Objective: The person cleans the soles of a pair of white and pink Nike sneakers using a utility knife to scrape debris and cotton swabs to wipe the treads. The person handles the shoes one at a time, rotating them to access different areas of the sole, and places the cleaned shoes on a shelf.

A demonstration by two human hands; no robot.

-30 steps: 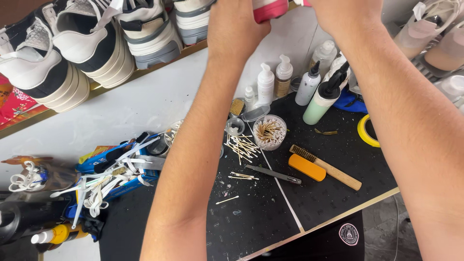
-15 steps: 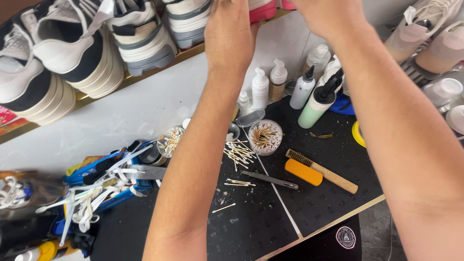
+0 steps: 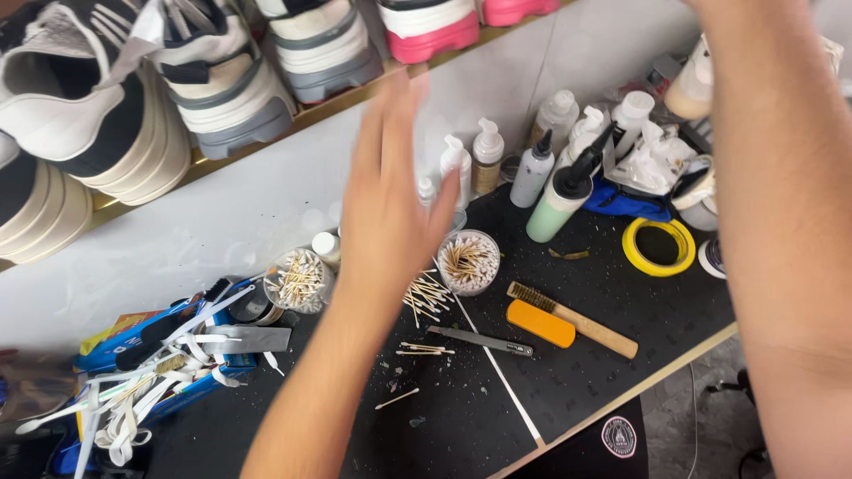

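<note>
Hands over a shoe-care bench: my left hand [image 3: 390, 191] hovers open, fingers spread and blurred with motion, holding nothing, just above a clear tub of cotton swabs [image 3: 468, 262] and the loose swabs [image 3: 424, 297] spilled beside it on the black mat [image 3: 568, 390]. The right forearm [image 3: 781, 222] rises along the frame's right edge; its hand is cut off at the top, so I cannot tell whether it grips anything. A second swab tub [image 3: 297, 279] stands to the left, near a blue box with white laces [image 3: 133, 408] draped over it. Right of the swabs lie a wooden-handled brush [image 3: 572, 319], an orange block [image 3: 540, 323] touching it, and a slim metal tool [image 3: 484, 340]. Behind stand pump bottles [image 3: 486, 155] and a green squeeze bottle [image 3: 555, 204], with a yellow tape roll [image 3: 658, 247] further right. Sneakers [image 3: 222, 84] line the shelf above (a pink-soled shoe [image 3: 435, 27] among them). From my seat, the sound approach is to slow the left hand so the view sharpens, come down over the tub rather than across it, and keep clear of the crowded bottles, which would tip easily.
</note>
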